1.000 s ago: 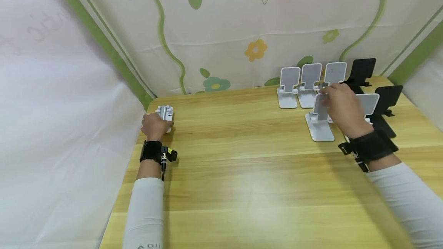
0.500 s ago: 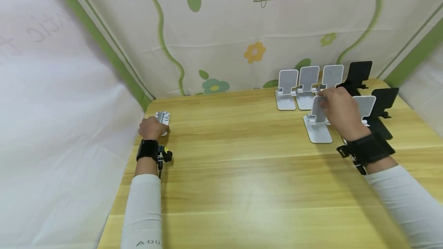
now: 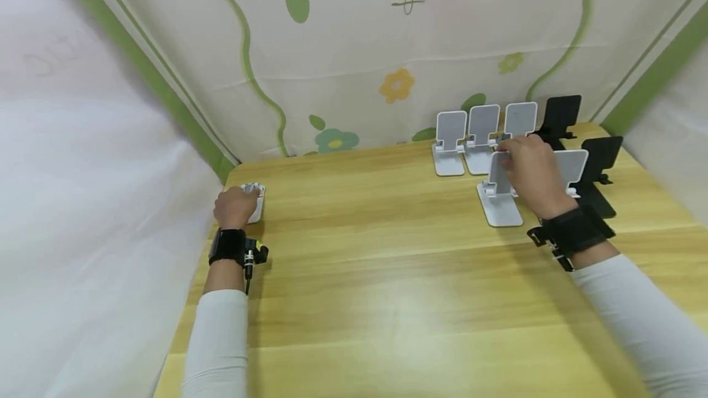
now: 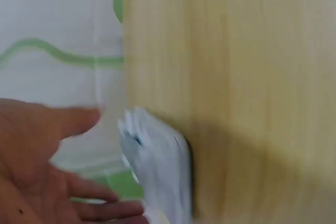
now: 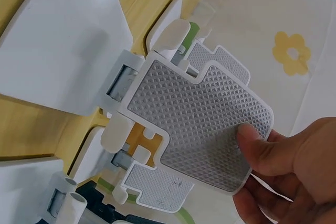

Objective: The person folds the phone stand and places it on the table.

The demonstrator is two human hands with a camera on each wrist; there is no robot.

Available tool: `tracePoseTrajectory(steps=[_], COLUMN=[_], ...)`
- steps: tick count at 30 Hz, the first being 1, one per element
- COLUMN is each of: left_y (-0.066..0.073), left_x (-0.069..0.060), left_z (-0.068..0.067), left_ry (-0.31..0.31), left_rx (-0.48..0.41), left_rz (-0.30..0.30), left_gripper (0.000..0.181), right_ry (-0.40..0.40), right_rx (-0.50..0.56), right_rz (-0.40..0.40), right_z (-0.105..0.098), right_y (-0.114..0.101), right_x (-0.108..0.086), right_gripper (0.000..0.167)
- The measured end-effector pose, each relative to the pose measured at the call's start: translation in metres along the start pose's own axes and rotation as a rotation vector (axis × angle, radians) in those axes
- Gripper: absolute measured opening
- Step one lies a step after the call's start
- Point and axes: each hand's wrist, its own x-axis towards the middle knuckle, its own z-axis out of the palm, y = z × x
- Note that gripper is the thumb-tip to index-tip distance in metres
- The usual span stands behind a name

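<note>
In the right wrist view, my right hand (image 5: 294, 166) pinches the upright plate of a white phone stand (image 5: 205, 119) with a grey textured pad, thumb on the pad and fingers behind. That stand's base (image 3: 499, 210) rests on the table in the head view. At the table's far left, my left hand (image 3: 235, 207) is beside a folded white phone stand (image 3: 256, 204) lying on the wood. The left wrist view, blurred, shows that hand's thumb apart from the folded stand (image 4: 163, 166) and its fingertips close to the edge; whether they touch is unclear.
Behind the right hand stand several unfolded white phone stands (image 3: 450, 134) in a back row. Two black phone stands (image 3: 600, 161) are at the right end. Another white stand (image 3: 572, 164) is partly hidden by the right hand. A printed cloth (image 3: 343, 103) borders the wooden table (image 3: 376, 287).
The left hand's folded stand has come down onto the table, and the thumb has moved off it. The right hand keeps its pinch on the upright stand. The head view has shifted slightly.
</note>
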Motion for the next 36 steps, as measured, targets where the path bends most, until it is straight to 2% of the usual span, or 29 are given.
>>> tracePoseTrajectory(steps=[2,4,8,10,12,17,20,23,28,31,36], left_y=[0.015,0.036,0.082,0.105,0.126,0.175,0.198,0.215,0.234,0.24,0.241], left_x=[-0.004,-0.008,-0.028,-0.042,-0.058,-0.1,-0.121,-0.136,-0.147,-0.149,-0.148], left_z=[0.0,0.001,-0.006,-0.01,-0.012,-0.004,0.007,0.023,0.056,0.073,0.088], left_ry=[0.044,0.052,-0.077,-0.155,-0.202,-0.292,-0.371,-0.439,-0.524,-0.562,-0.595], left_rx=[-0.062,-0.149,-0.301,-0.366,-0.421,-0.558,-0.588,-0.592,-0.589,-0.586,-0.717], left_rz=[0.049,0.106,0.184,0.216,0.253,0.361,0.429,0.464,0.446,0.447,0.434], left_gripper=[0.057,0.058,0.05,0.053,0.061,0.054,0.054,0.052,0.05,0.053,0.04], right_ry=[0.014,0.011,-0.032,-0.034,-0.024,0.022,0.045,0.067,0.102,0.116,0.114], right_rx=[-0.009,0.002,0.042,0.048,0.05,0.096,0.141,0.181,0.22,0.234,0.278], right_rz=[-0.004,0.007,0.006,-0.014,-0.033,-0.065,-0.091,-0.122,-0.177,-0.199,-0.221], right_z=[-0.001,-0.004,-0.011,-0.016,-0.019,-0.025,-0.03,-0.037,-0.044,-0.046,-0.044], right_y=[0.003,0.006,0.01,0.008,0.005,-0.009,-0.023,-0.04,-0.069,-0.082,-0.097], right_x=[0.0,0.0,-0.001,-0.001,-0.001,-0.003,-0.003,-0.002,0.003,0.005,0.007], right_gripper=[0.018,0.019,0.018,0.018,0.018,0.018,0.017,0.015,0.014,0.014,0.014])
